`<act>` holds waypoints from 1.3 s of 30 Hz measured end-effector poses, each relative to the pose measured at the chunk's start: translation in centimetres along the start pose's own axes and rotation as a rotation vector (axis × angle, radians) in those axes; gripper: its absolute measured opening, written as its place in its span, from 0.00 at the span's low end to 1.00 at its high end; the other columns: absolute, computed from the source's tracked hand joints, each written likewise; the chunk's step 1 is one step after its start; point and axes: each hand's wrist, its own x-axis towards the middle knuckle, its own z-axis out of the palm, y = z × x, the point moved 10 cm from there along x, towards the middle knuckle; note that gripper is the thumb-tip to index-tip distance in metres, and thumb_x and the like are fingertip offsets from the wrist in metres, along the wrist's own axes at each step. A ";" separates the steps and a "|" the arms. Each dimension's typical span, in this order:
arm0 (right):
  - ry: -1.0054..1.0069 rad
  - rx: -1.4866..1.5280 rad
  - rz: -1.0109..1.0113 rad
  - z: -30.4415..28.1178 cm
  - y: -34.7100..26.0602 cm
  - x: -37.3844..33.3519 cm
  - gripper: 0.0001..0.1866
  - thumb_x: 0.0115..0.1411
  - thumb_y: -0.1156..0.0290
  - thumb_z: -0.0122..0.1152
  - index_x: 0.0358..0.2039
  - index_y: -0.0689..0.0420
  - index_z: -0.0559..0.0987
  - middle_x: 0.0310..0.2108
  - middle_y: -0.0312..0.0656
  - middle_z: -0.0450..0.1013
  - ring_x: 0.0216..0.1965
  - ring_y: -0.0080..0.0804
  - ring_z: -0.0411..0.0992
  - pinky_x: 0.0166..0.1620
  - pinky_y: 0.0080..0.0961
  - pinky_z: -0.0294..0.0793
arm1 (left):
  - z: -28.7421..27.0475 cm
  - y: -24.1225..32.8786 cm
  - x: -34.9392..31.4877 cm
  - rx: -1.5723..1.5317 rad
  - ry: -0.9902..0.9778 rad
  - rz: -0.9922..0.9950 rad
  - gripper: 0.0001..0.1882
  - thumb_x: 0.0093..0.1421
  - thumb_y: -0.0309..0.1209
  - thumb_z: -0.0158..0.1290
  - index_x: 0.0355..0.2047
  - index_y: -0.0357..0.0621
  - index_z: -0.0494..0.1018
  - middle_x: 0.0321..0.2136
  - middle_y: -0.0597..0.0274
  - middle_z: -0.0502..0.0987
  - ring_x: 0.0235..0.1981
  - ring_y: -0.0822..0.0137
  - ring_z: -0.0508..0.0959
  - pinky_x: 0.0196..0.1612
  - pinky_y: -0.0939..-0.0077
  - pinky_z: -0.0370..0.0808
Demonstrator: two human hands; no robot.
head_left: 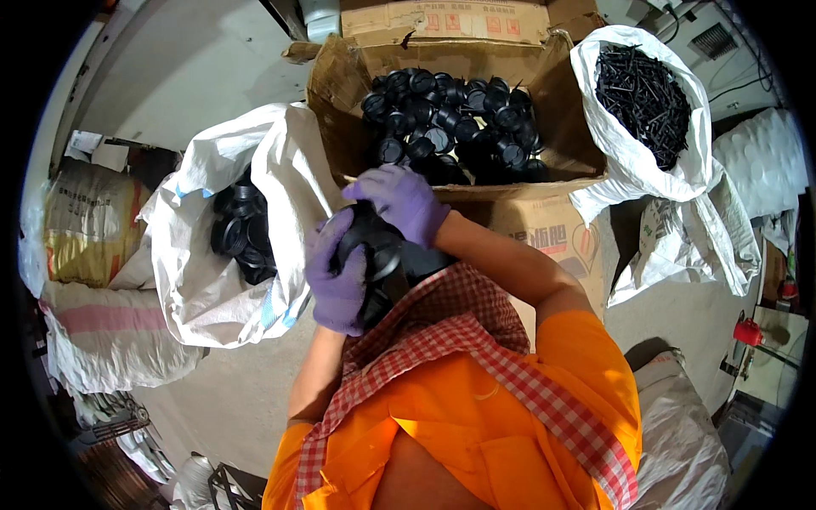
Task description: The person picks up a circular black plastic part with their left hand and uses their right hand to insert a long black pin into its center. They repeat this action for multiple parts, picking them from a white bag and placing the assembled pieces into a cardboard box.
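Both of my hands wear purple gloves and work close together over my lap. My left hand (340, 276) curls around a round black plastic part (385, 257), its thumb side toward the other hand. Above it, my right hand (399, 201) bends its fingers down over black plastic at the top of the pile; the glove hides much of what it grips. More black parts rest in the lap on a red-and-white checked apron (442, 306). Just beyond the hands, an open cardboard box (557, 110) holds many round black caps (438, 140).
At left stands an open white woven sack (293, 170) with black ring-shaped parts (242, 229). Another white sack (699, 127), at far right, is full of thin black pieces (642, 102). Filled sacks (110, 336) line the left side; one more sack (676, 433) lies at lower right.
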 end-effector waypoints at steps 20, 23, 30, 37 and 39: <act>-1.062 -0.720 0.490 20.2 31.8 -9.3 0.22 0.57 0.60 0.52 0.53 0.48 0.69 0.55 0.46 0.62 0.54 0.51 0.64 0.52 0.55 0.64 | -5.5 2.7 1.3 0.559 0.069 0.237 0.23 0.47 0.17 0.54 0.47 0.37 0.71 0.60 0.42 0.58 0.62 0.49 0.60 0.61 0.60 0.59; -0.877 -0.644 0.614 16.4 31.5 -7.8 0.19 0.57 0.63 0.52 0.49 0.51 0.71 0.49 0.47 0.66 0.49 0.50 0.69 0.48 0.45 0.70 | -2.5 1.8 1.8 0.463 -0.134 0.169 0.17 0.49 0.19 0.54 0.41 0.36 0.73 0.52 0.43 0.69 0.54 0.51 0.70 0.55 0.63 0.66; 0.020 -0.290 0.626 -2.4 26.7 -4.4 0.21 0.56 0.72 0.49 0.52 0.57 0.67 0.49 0.54 0.67 0.50 0.53 0.67 0.52 0.39 0.68 | 2.9 -1.5 1.5 0.156 -0.288 -0.005 0.25 0.51 0.23 0.56 0.51 0.35 0.67 0.46 0.48 0.72 0.45 0.57 0.74 0.50 0.71 0.70; -0.010 0.695 0.645 -6.9 13.1 -5.4 0.19 0.64 0.69 0.44 0.55 0.55 0.67 0.35 0.36 0.71 0.30 0.21 0.70 0.31 0.21 0.72 | 6.4 -2.9 3.6 -0.570 -0.185 -0.535 0.38 0.58 0.33 0.51 0.65 0.51 0.44 0.55 0.57 0.61 0.49 0.61 0.69 0.46 0.69 0.71; -0.055 0.909 0.531 -4.5 9.9 -6.7 0.22 0.58 0.66 0.54 0.53 0.55 0.68 0.45 0.44 0.71 0.41 0.31 0.71 0.44 0.31 0.72 | 6.9 -2.1 4.1 -0.829 -0.145 -0.531 0.25 0.60 0.33 0.48 0.56 0.44 0.56 0.45 0.55 0.69 0.39 0.63 0.75 0.33 0.76 0.76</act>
